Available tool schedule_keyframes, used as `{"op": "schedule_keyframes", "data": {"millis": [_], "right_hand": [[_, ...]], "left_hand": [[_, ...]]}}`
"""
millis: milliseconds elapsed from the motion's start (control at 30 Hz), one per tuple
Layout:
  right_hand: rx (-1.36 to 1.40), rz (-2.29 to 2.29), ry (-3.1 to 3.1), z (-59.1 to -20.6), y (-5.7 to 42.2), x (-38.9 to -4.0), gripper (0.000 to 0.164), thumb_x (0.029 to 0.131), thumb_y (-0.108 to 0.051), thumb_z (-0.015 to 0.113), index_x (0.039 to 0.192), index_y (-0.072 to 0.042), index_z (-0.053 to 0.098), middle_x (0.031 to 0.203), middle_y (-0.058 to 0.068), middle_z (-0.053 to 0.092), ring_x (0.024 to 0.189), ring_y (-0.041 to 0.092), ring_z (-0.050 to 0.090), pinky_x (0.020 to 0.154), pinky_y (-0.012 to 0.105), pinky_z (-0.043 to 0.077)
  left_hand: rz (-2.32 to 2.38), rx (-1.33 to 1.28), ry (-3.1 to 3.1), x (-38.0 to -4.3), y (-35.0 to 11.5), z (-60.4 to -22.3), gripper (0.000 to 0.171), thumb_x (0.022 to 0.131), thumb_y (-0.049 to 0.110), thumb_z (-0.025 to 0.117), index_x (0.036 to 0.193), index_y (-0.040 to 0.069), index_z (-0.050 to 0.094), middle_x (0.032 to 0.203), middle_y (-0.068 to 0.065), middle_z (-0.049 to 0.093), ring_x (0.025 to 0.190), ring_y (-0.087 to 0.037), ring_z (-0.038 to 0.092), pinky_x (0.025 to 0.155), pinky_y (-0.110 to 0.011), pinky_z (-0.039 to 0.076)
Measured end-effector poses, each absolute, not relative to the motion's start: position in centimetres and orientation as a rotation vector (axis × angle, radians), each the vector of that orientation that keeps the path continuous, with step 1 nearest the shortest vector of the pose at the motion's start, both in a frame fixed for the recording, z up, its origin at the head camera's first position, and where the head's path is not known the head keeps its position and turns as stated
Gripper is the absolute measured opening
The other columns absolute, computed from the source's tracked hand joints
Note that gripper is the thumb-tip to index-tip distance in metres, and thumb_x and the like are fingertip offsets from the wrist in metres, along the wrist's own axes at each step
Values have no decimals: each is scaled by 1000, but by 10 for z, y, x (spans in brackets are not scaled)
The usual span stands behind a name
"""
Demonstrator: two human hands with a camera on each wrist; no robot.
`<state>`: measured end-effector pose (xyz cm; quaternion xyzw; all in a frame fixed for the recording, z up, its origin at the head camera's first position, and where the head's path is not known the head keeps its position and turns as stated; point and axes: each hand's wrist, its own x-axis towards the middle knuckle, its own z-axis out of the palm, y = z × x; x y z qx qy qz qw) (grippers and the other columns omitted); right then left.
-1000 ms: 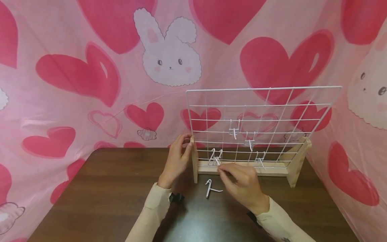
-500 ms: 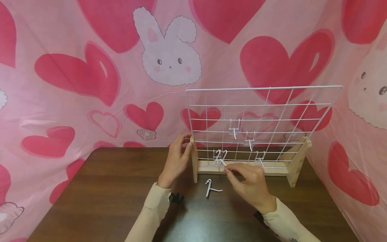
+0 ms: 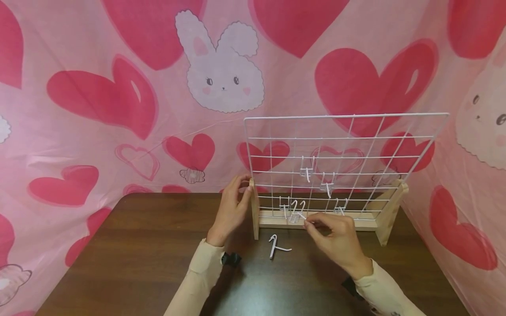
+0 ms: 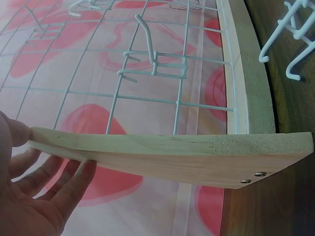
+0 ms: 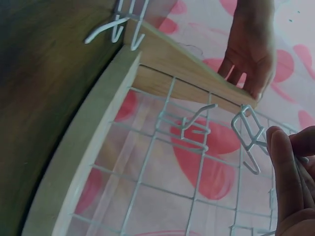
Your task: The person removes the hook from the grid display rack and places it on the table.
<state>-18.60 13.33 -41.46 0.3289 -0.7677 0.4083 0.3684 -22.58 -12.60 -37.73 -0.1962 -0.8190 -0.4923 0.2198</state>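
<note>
A white wire grid rack (image 3: 348,138) stands on wooden supports on the table. My left hand (image 3: 233,210) holds the top of its left wooden side panel (image 3: 254,213), with thumb and fingers on opposite faces in the left wrist view. In front of the grid's lower part, my right hand (image 3: 336,241) pinches a white double-wire hook (image 3: 294,216) by its prong. That hook (image 5: 251,132) appears apart from the wires in the right wrist view. A hook (image 3: 284,205) hangs low at the grid's left. One loose hook (image 3: 273,247) lies on the table before the rack.
Three more hooks hang on the grid: an upper one (image 3: 307,172), a middle one (image 3: 327,186) and a lower right one (image 3: 340,207). A wooden base bar (image 3: 356,224) joins the side panels. Behind the brown table (image 3: 138,254) hangs a pink cloth (image 3: 99,26).
My right hand has moved right with the pinched hook, from over the low left hanging hook to beside it. The left hand keeps its place on the side panel.
</note>
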Motion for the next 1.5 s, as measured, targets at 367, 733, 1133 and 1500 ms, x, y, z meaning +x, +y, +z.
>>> {"op": "schedule_keyframes", "data": {"millis": [367,733,1133,1500], "right_hand": [[844,1144,-2112,-427,141,-188,24,71,7,78,78,-14,71,70,-3,74,62,-1,66,55,10,50],[825,1085,-2207,-436,142,-185,27,69,6,77,74,-20,69,67,-9,71,60,-11,60,51,8,48],[862,1060,-2317,-444,141,-183,25,70,6,75,72,-18,66,66,-5,72,60,-11,60,52,8,48],[903,996,-2412,-454,141,-185,21,69,4,75,71,-15,66,67,-6,71,58,-9,60,53,9,49]], "left_hand": [[-1351,-533,-2269,-225,-126,-378,26,96,4,54,121,0,57,115,-19,63,106,-33,65,87,-48,55],[-1383,-531,-2271,-224,-126,-376,26,96,3,54,122,0,57,115,-20,62,104,-35,65,85,-51,55],[-1384,-539,-2259,-224,-126,-378,25,96,2,55,121,0,57,114,-19,62,105,-36,64,85,-52,55],[-1375,-541,-2261,-225,-126,-378,27,96,3,54,122,-5,56,115,-20,62,105,-35,65,85,-49,55]]}}
